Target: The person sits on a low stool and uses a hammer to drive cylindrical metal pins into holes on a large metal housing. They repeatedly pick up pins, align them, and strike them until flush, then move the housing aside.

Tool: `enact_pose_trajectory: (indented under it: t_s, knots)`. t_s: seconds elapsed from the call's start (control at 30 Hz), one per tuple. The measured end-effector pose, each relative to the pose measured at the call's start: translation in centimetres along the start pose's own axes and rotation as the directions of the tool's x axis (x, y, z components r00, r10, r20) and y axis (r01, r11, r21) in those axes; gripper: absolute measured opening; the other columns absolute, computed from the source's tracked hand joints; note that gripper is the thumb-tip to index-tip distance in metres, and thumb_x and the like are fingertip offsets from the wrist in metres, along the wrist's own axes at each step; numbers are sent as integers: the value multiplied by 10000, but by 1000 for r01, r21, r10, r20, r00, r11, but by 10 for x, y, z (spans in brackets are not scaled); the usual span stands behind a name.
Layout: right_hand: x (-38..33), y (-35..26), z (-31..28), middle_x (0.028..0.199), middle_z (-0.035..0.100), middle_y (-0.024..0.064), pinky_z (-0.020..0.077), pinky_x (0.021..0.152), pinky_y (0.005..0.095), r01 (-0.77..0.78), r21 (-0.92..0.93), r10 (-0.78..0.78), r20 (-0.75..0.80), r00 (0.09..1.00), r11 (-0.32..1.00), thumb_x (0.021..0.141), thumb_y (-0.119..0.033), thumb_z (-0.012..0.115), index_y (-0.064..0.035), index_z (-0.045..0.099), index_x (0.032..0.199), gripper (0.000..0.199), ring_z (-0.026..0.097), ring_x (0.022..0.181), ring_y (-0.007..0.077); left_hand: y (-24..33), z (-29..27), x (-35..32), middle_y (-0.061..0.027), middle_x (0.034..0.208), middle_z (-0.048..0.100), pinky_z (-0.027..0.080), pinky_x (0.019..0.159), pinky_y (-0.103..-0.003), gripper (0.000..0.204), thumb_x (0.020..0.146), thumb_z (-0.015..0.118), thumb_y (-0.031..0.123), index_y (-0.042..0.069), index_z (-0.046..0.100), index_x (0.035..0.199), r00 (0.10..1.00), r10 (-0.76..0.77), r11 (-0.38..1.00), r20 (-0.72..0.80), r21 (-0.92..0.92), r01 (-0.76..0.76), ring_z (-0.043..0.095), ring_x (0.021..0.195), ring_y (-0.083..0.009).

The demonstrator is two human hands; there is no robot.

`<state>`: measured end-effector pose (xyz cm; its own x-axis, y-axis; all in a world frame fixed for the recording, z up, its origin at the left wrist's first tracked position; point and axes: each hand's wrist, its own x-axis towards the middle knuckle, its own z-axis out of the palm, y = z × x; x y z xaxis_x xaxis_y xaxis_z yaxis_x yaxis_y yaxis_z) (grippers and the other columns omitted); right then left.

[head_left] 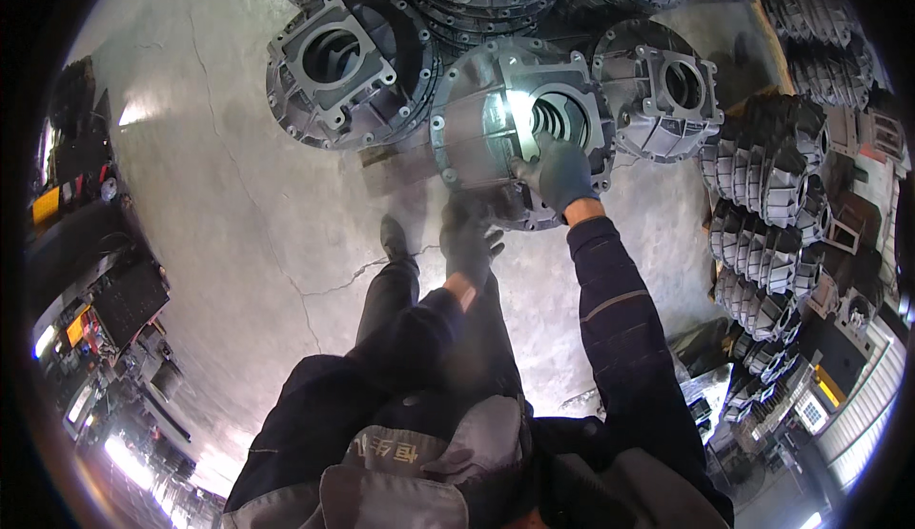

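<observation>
While we lean over the floor, our gloved hands work at one grey metal housing.

Our right hand (558, 172) lies flat, fingers spread, on the square flange of the metal housing (519, 129), not clamped round anything; our left hand (469, 238) hangs just below the casting's lower rim, blurred, fingers loosely curled, and we cannot tell whether it touches. Both arms reach forward and down, the right nearly straight. We judge the housing heavy, stiff and hard-edged, best gripped at the bolted rim or flange. It stands on the concrete floor (238, 176), between a second housing (338, 67) and a third (667, 91); ribbed castings (762, 205) are stacked to the right.
</observation>
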<state>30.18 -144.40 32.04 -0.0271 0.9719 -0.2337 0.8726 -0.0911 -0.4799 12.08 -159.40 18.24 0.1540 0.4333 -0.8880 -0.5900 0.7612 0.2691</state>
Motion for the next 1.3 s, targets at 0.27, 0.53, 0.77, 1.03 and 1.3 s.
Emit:
enact_pose_trajectory:
  t_s: [0.27, 0.53, 0.77, 1.03, 1.3]
  knots:
    - [9, -3, 0, 914, 726, 252, 559, 815, 497, -41, -94, 53, 127, 991, 995, 834, -435, 778, -3, 694, 1066, 498, 704, 907, 437, 21, 42, -5, 33, 1120, 635, 515, 911, -493, 319, 1056, 487, 461, 225, 587, 1246, 994, 22, 949, -104, -312, -54, 612, 993, -186]
    - [12, -33, 11, 939, 731, 252, 565, 806, 499, -71, -155, 104, 219, 970, 985, 865, -583, 689, -2, 708, 1092, 623, 714, 919, 425, 3, -4, 38, -4, 1204, 630, 495, 920, -542, 505, 1016, 465, 607, 220, 575, 1321, 979, 76, 988, -190, -115, -99, 605, 1036, -234]
    - [2, -35, 19, 921, 739, 221, 567, 788, 494, -118, -107, 130, 113, 985, 987, 800, -556, 745, -38, 721, 1068, 584, 724, 891, 392, -12, -20, 55, -40, 1265, 619, 476, 922, -579, 661, 980, 452, 728, 216, 564, 1384, 976, 104, 985, -193, -113, -127, 595, 1078, -271]
    - [-13, -24, 36, 849, 714, 172, 547, 722, 483, 62, -115, -87, -224, 971, 991, 764, -404, 806, -67, 720, 952, 395, 698, 788, 390, 0, -56, 108, -28, 1041, 695, 563, 707, -434, 714, 939, 409, 812, 214, 629, 1259, 978, 71, 956, -195, -265, -123, 677, 903, -260]
    - [-14, -16, 41, 767, 704, 173, 545, 662, 470, 75, -79, -94, -271, 958, 994, 725, -436, 857, -51, 735, 902, 442, 684, 701, 378, 14, -13, 101, -11, 1064, 729, 586, 627, -358, 500, 1038, 428, 553, 155, 684, 1200, 970, 39, 924, -242, -361, -127, 702, 861, -207]
